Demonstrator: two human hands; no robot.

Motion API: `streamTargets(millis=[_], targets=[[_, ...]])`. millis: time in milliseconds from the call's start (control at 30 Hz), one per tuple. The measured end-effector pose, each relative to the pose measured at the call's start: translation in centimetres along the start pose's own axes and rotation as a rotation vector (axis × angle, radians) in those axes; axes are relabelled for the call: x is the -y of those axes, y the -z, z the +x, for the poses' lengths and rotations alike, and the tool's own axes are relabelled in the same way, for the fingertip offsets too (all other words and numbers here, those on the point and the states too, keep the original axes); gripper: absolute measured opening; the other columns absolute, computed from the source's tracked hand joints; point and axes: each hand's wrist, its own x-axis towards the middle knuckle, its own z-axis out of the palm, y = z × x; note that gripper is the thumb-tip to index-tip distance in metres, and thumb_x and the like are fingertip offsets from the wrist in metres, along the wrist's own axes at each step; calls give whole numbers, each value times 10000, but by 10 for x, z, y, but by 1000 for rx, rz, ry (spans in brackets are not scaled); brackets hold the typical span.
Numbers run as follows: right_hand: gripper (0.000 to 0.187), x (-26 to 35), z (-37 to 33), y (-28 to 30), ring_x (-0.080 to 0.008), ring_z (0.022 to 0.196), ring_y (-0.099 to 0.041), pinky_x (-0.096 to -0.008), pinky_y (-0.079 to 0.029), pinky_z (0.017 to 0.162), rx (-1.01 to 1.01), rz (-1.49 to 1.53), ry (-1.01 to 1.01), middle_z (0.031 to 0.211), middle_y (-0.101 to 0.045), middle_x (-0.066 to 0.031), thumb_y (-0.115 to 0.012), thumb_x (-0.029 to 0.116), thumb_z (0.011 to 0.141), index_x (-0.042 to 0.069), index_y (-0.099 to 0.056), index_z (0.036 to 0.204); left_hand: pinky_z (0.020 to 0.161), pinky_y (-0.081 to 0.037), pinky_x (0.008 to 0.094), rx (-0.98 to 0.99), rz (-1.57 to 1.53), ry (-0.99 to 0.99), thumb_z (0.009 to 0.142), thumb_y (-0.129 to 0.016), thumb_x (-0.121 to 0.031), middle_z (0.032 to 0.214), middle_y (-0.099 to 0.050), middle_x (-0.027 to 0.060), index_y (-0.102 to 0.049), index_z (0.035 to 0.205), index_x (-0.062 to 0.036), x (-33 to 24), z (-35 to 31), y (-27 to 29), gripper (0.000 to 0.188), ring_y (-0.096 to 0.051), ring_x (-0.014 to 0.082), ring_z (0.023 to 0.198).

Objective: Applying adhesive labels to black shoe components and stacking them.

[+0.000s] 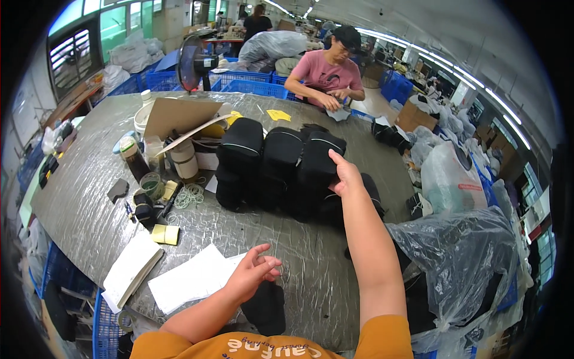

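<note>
Soft black bundles, each tied round with a pale string, are stacked two high in a row at the table's middle; the exact kind of item is unclear. My right hand reaches forward and grips the right side of the top right black bundle, thumb on top, other fingers partly hidden. My left hand hovers empty near the white sheets, its fingers loosely bent and apart. Just below it lies a flat black piece by the table's near edge.
An open notebook, a yellow pad, white string and bottles lie at left. Clear plastic sheeting covers things at right. Across the table, a person in pink handles a grey piece. A fan stands behind.
</note>
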Motion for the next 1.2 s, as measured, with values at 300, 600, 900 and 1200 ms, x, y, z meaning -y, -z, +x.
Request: streamTargets(millis=[300,600,900,1200], targets=[[676,-7,12,-15,-361,1093,-567,-502,-513,755,-203,-499,121,1264,-547,-220,-679,465,852,-69,-539,1243,796,-474,284,42,2,11,934,-609,-153,1029,-623,95,-324,1376,14,4,-4,24,552,-592,148,870],[843,6,-24,0,-322,1028,-621,-395,-541,758,-123,-787,247,1133,-623,-237,-510,651,882,-95,-512,1273,786,-477,282,62,127,30,929,-615,-130,1005,-629,102,-386,1326,18,0,-5,15,481,-591,149,858],[214,-90,-185,122,-139,712,-614,-300,-485,640,39,-710,661,785,-661,-81,-736,190,819,17,-662,920,746,-487,273,210,264,-70,905,-622,-87,984,-639,98,-480,1233,5,-11,8,-12,369,-605,154,828],[211,-83,-252,328,-317,728,-648,-403,-495,661,-975,-992,857,803,-661,-168,-714,183,804,14,-632,900,774,-489,264,581,490,146,929,-620,-108,1026,-607,45,-533,1162,5,29,22,-92,273,-585,117,899]])
